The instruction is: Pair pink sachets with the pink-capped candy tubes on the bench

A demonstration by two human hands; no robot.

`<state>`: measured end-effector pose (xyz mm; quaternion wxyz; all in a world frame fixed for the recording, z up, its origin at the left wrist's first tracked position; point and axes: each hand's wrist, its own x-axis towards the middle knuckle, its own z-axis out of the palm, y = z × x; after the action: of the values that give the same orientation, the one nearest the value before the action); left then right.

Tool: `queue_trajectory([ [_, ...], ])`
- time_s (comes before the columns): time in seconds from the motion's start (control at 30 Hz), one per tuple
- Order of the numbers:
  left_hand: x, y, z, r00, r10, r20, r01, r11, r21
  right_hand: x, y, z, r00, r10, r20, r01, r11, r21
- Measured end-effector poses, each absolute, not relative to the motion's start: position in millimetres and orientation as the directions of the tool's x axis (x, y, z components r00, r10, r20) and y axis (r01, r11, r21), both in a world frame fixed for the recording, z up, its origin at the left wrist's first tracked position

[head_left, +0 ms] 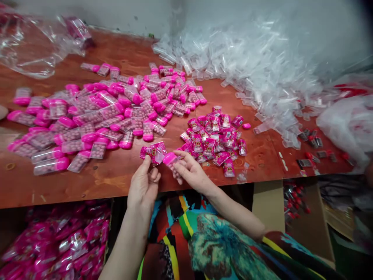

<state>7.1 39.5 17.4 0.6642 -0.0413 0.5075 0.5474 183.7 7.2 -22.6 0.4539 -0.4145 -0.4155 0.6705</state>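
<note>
My left hand (145, 181) pinches a shiny pink printed wrapper sleeve (154, 152) between thumb and fingers at the table's front edge. Close beside it, my right hand (190, 170) is closed on a small clear candy container (171, 161) with a bright pink cap and pale pink balls inside. The cap points toward the sleeve; whether the two touch I cannot tell. Left of my hands spreads a heap of similar pink-capped candy containers (107, 111). Just beyond my right hand lies a pile of containers in pink printed wrappers (210, 142).
Many empty clear plastic containers (247, 58) are heaped against the wall. Clear plastic film (29, 46) lies back left, a white plastic bag (348, 124) at the right. Below the wooden table (116, 182), a box holds pink wrapped packs (58, 245); a cardboard box (268, 200) stands right.
</note>
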Motion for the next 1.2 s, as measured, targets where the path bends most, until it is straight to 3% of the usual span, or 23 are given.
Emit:
queue_trajectory([
  [0.33, 6.9, 29.2, 9.4, -0.123, 0.785, -0.607, -0.666, 0.388, 0.637, 173.8, -0.2, -20.6, -0.140, 0.983, -0.115, -0.183, -0.140, -0.973],
  [0.57, 9.2, 27.6, 3.5, -0.123, 0.816, -0.565, -0.640, 0.370, 0.673, 173.4, -0.3, -24.5, -0.091, 0.985, -0.148, -0.180, -0.162, -0.970],
  [0.8, 12.5, 24.5, 2.3, -0.102, 0.839, -0.534, -0.577, 0.387, 0.719, 174.1, -5.5, -23.3, -0.183, 0.967, -0.179, -0.188, -0.213, -0.959],
  [1.1, 16.7, 18.3, 14.7, 0.144, 0.825, -0.546, -0.437, 0.548, 0.713, 178.4, 0.0, -27.1, -0.336, 0.902, -0.270, -0.337, -0.383, -0.860],
  [1.2, 19.6, 16.9, 15.5, 0.166, 0.817, -0.552, -0.428, 0.564, 0.707, 180.4, -1.6, -27.5, -0.255, 0.944, -0.209, -0.204, -0.264, -0.943],
])
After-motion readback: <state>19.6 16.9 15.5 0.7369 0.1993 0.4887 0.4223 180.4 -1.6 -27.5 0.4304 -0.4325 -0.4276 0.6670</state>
